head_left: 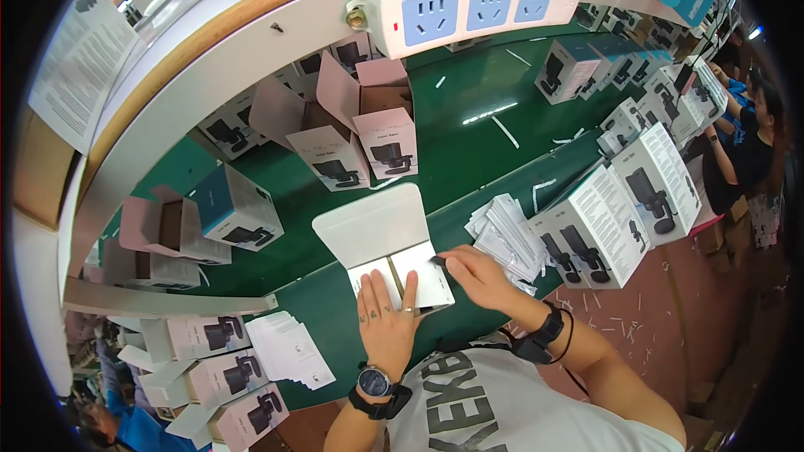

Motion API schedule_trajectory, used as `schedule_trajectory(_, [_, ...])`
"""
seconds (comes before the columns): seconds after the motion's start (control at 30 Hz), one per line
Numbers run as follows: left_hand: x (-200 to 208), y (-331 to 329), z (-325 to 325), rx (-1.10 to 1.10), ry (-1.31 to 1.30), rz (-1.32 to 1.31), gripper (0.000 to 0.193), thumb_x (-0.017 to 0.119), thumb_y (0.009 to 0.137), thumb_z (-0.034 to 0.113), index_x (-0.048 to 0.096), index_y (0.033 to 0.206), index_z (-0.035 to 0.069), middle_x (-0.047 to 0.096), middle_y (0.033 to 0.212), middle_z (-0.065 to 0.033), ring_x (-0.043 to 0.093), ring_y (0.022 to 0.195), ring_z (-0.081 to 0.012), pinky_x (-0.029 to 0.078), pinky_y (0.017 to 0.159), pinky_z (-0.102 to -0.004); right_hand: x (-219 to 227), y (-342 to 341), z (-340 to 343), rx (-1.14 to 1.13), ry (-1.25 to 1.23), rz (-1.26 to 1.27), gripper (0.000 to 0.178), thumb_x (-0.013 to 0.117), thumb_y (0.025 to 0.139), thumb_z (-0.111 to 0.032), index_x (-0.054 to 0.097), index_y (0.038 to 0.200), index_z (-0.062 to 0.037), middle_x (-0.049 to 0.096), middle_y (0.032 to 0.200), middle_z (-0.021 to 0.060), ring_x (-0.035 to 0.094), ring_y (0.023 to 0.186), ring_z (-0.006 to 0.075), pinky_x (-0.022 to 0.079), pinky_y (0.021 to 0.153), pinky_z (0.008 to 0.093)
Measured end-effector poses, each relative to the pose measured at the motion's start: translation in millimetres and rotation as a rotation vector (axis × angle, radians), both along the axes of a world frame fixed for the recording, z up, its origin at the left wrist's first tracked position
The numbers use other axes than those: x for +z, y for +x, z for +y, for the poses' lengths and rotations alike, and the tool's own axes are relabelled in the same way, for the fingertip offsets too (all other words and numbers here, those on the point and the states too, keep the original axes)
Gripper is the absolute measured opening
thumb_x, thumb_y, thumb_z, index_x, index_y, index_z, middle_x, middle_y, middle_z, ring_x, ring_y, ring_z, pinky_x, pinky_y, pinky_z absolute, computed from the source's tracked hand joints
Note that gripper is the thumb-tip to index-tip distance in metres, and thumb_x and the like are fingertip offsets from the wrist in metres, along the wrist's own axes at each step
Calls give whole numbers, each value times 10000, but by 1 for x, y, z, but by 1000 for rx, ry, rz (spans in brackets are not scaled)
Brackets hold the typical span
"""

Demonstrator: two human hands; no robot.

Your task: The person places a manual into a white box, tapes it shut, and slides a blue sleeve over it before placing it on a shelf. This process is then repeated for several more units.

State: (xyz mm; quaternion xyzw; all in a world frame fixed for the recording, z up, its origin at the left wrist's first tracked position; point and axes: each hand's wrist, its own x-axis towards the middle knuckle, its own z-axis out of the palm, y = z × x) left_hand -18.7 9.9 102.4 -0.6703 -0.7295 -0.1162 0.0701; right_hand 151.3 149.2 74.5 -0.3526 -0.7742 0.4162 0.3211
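Observation:
A small carton (377, 222) stands in front of me with its broad white lid folded up and back. Two white inner flaps lie across its top, with a narrow brown gap between them. My left hand (387, 331) lies flat on the flaps, fingers spread, holding nothing. At the carton's right edge, my right hand (481, 276) is closed with its thumb and forefinger on a small black piece (438, 261). Most of that piece is hidden, so its kind cannot be told. A loose pile of white leaflets (509, 238) lies just beyond my right hand.
Open cartons (331, 155) stand on the green bench ahead. Closed cartons (590, 230) stand at the right, more cartons (226, 368) at the left. White envelopes (287, 351) lie left of my left hand. A power strip (473, 8) is fixed above. Co-workers (745, 142) are at far right.

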Motion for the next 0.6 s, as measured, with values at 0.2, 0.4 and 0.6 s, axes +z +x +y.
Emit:
schedule_trajectory(0.2, [15,12,7,-81,-130,-153,916,868,772,297,450,1515,-36,390,1579,-330,381,1456,-543,312,1209,-595,22,-7,40,7,484,-155,92,759,903,-140,733,974,-87,698,816,72,678,755,288,529,707,385])
schedule_trajectory(0.4, [4,10,0,-76,-73,-166,865,846,793,280,463,1489,-63,383,1601,-315,356,1484,-530,298,1222,-583,19,-14,45,83,511,-156,128,786,869,-154,725,969,-101,708,834,59,679,734,274,496,623,403])
schedule_trajectory(0.6, [5,6,-2,-73,-73,-192,866,845,784,272,468,1493,-52,393,1602,-304,356,1489,-521,297,1223,-576,26,-4,47,237,275,-97,145,789,847,-182,707,941,-108,690,828,62,683,770,289,518,664,400])
